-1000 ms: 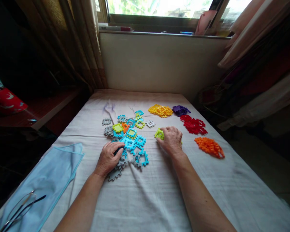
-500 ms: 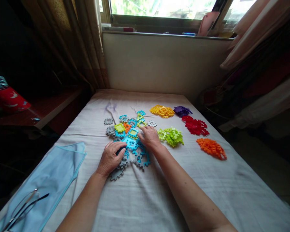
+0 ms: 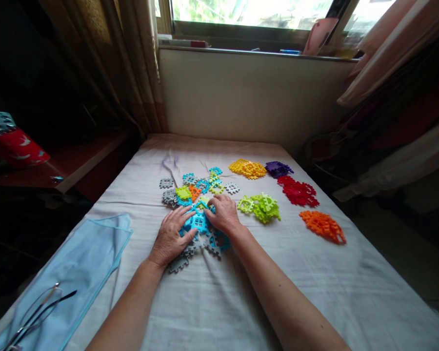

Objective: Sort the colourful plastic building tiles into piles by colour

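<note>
A mixed heap of flat plastic interlocking tiles with toothed edges lies in front of me. My left hand (image 3: 172,235) rests on the heap's near left side, its fingers spread and touching a blue window tile (image 3: 198,222). At the heap's right side my right hand (image 3: 224,213) has its fingers closed at the edge of a tilted blue tile, partly hidden by the fingers. Grey tiles (image 3: 179,263) stick out below my left hand. Farther back in the heap are a lime green tile (image 3: 183,193), an orange tile (image 3: 195,192) and a loose grey tile (image 3: 232,188).
Sorted piles lie to the right: yellow tiles (image 3: 247,168), purple tiles (image 3: 278,169), red tiles (image 3: 298,191), green tiles (image 3: 265,208) and orange tiles (image 3: 322,226). Glasses (image 3: 40,312) sit on a blue cloth (image 3: 91,258) at left. A white sheet (image 3: 307,297) covers the surface.
My right hand has moved slightly left and tilted a blue tile up. My left hand has shifted right, its fingers spreading over the blue tiles. The view has shifted a little.
</note>
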`<state>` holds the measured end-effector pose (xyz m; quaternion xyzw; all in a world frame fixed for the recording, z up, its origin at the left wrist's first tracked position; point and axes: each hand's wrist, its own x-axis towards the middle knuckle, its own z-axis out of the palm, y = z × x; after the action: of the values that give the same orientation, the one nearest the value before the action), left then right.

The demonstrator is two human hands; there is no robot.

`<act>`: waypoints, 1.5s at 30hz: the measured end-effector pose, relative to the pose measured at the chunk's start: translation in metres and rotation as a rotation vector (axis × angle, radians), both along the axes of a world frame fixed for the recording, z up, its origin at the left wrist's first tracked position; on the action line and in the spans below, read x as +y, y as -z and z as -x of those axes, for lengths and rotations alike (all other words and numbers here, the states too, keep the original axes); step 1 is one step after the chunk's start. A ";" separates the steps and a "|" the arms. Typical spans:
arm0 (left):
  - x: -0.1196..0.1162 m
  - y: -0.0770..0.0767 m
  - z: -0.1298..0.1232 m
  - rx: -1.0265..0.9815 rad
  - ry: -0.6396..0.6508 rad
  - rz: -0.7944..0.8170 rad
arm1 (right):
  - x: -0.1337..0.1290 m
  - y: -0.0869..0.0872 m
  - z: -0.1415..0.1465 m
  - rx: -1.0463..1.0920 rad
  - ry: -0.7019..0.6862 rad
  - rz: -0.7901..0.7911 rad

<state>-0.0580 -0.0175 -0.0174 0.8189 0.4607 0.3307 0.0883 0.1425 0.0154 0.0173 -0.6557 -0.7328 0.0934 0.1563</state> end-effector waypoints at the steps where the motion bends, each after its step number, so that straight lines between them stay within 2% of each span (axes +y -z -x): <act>1: -0.001 0.000 0.000 0.030 -0.001 0.014 | -0.003 0.000 -0.001 0.009 -0.010 -0.003; 6: -0.003 -0.001 -0.001 0.137 0.000 0.068 | -0.004 -0.006 -0.004 0.007 -0.074 0.012; 9: -0.003 -0.003 -0.002 0.150 -0.008 0.073 | 0.005 -0.014 -0.004 -0.067 -0.021 0.031; 12: -0.004 -0.005 -0.003 0.150 -0.021 0.077 | 0.016 -0.021 -0.002 -0.160 0.008 0.119; 16: -0.004 -0.006 -0.004 0.147 -0.023 0.089 | 0.024 -0.026 -0.002 -0.198 -0.019 0.213; 23: -0.003 -0.003 -0.004 0.137 -0.027 0.085 | 0.027 -0.027 -0.002 -0.133 0.032 0.282; 29: -0.004 -0.005 -0.005 0.123 -0.026 0.077 | 0.027 -0.018 -0.004 0.109 0.164 0.210; 32: -0.003 -0.005 -0.004 0.123 -0.025 0.071 | 0.019 -0.017 -0.021 0.224 0.251 0.114; 36: -0.002 -0.003 -0.003 0.124 -0.025 0.069 | -0.001 -0.025 -0.063 0.217 0.376 0.002; 41: -0.001 -0.001 -0.002 0.126 -0.024 0.056 | -0.023 -0.038 -0.114 0.147 0.460 0.002; 45: 0.000 -0.001 -0.001 0.119 -0.016 0.046 | -0.028 -0.041 -0.128 0.134 0.442 0.041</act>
<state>-0.0567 -0.0178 -0.0167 0.8312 0.4789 0.2717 0.0769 0.2709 -0.0128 0.0579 -0.7956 -0.5573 0.1152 0.2079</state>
